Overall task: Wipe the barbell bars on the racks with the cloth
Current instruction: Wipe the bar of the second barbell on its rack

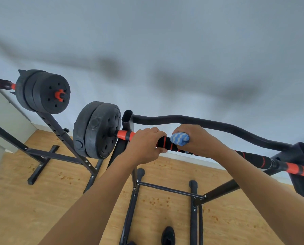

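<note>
Near the middle of the frame the person had both hands on the nearer barbell bar (167,144), which lay across its rack (127,121). The left hand (146,144) was curled round the bar close to the orange collar, and I took that as a brace, keeping the bar from rolling in its cradles while the other hand worked. The right hand (197,139), just beside it, gripped the bar through a bunched cloth (180,138), so the fabric wrapped the grip instead of merely brushing its top.

The bar itself was black with thin orange rings along its padded grip and orange sleeves at both ends; black weight plates (96,129) sat on the left end. The cloth was blue with pale wavy stripes, wadded into a small lump peeking out from the fingers.

A second barbell bar (1,84) rested on another rack (57,128) at the upper left of the frame, well apart from the hands, with its own plates. Behind the near bar ran a curved black rail (200,122).
</note>
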Action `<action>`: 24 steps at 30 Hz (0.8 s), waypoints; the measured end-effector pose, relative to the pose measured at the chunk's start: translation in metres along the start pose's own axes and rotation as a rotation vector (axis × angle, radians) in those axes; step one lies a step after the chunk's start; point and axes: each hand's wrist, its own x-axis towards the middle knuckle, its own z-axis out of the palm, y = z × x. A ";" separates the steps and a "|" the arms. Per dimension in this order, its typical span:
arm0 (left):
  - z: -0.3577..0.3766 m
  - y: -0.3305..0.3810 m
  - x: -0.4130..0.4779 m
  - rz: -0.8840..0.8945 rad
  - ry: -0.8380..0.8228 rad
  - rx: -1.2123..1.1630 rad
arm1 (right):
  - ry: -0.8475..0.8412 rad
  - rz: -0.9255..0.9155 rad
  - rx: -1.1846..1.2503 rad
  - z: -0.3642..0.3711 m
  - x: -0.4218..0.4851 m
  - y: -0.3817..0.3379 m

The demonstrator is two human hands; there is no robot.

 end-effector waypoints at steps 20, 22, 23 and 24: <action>0.021 0.021 -0.034 -0.092 0.264 -0.141 | -0.076 -0.018 0.022 0.007 -0.027 -0.013; 0.022 0.017 -0.037 -0.054 0.276 -0.128 | -0.033 0.022 0.022 0.013 -0.027 -0.015; 0.022 0.016 -0.038 -0.025 0.277 -0.108 | 0.002 0.061 0.015 0.016 -0.025 -0.016; 0.021 0.014 -0.038 0.009 0.280 -0.087 | 0.031 0.110 -0.002 0.019 -0.021 -0.017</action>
